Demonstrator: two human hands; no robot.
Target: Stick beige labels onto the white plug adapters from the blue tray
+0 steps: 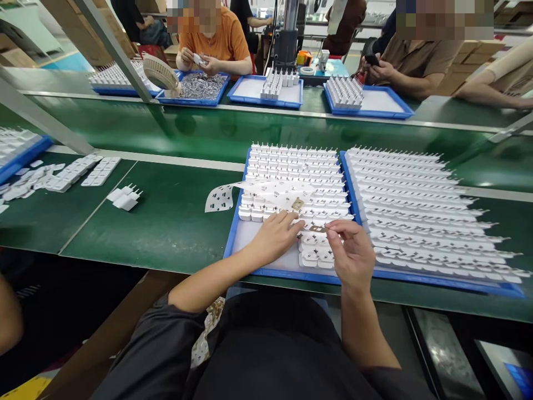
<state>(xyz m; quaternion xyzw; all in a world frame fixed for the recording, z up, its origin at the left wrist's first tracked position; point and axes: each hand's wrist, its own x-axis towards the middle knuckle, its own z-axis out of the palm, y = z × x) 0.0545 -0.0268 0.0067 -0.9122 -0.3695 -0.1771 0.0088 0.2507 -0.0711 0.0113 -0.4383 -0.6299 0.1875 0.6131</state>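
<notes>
My right hand [353,253] pinches the end of a small grey-brown label [317,228] between thumb and fingertips. The label hovers over white plug adapters standing in a blue-rimmed tray [231,244]. Beside it, my left hand [277,236] lies with fingers stretched over the adapters, thumb pointing toward the label. A thin white label sheet [266,191] with dark printed marks rests across the adapter rows, its left end curling past the tray. Near my left fingertips a brownish patch [297,204] shows on the sheet. Whether those fingertips press the sheet or the adapters is unclear.
On the right, a second blue tray [458,284] holds long rows of white adapters. A few adapters [125,197] lie on the green bench to the left, with white pieces [75,172] farther off. Across a ledge, a co-worker in orange [227,33] handles a white part.
</notes>
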